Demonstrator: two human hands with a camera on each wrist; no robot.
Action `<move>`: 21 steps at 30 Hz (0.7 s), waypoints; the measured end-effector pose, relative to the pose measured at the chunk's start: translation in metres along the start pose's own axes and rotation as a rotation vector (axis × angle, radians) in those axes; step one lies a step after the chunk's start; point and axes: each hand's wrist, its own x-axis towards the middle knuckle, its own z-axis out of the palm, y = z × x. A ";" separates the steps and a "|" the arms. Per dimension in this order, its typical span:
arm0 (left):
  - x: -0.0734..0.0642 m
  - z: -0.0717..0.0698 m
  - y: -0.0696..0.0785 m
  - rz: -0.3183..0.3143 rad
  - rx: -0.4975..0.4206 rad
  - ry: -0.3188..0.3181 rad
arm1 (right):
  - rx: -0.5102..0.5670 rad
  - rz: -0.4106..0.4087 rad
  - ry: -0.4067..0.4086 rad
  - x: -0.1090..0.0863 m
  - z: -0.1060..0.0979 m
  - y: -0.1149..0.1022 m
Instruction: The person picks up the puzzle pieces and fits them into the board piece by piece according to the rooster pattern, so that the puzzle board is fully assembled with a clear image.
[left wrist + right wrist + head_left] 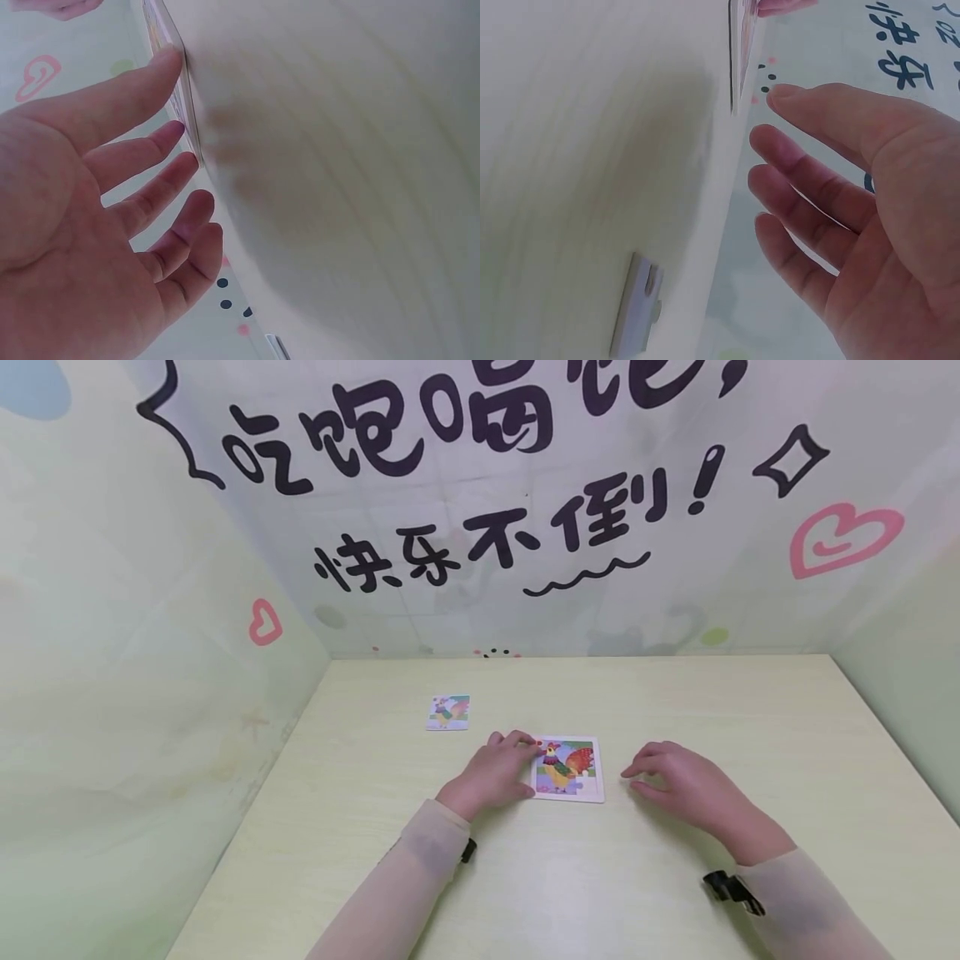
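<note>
A rooster jigsaw puzzle (564, 767) in a white-rimmed tray lies flat on the table, with a pale bare patch at its lower right. My left hand (491, 777) rests at the tray's left side. Its thumb touches the lower left corner and fingertips touch the upper left edge. My right hand (690, 789) hovers to the right of the tray, apart from it, with loosely bent fingers and nothing between them. In the right wrist view, a loose puzzle piece (636, 306) lies on the table; I cannot find it in the head view.
A small card (448, 712) with a paler rooster picture lies farther back, to the left of the tray. The pale wooden table (360, 827) meets a printed cloth wall (480, 618) at the back, with similar cloth at both sides.
</note>
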 end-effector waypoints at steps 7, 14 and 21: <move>-0.001 -0.002 0.001 -0.002 -0.005 -0.004 | -0.003 0.037 -0.002 -0.010 -0.005 0.006; 0.000 -0.001 0.002 0.000 -0.002 0.003 | -0.002 0.048 0.018 -0.018 -0.010 0.013; 0.000 -0.001 0.002 -0.001 0.006 -0.004 | 0.005 0.086 0.016 -0.028 -0.016 0.020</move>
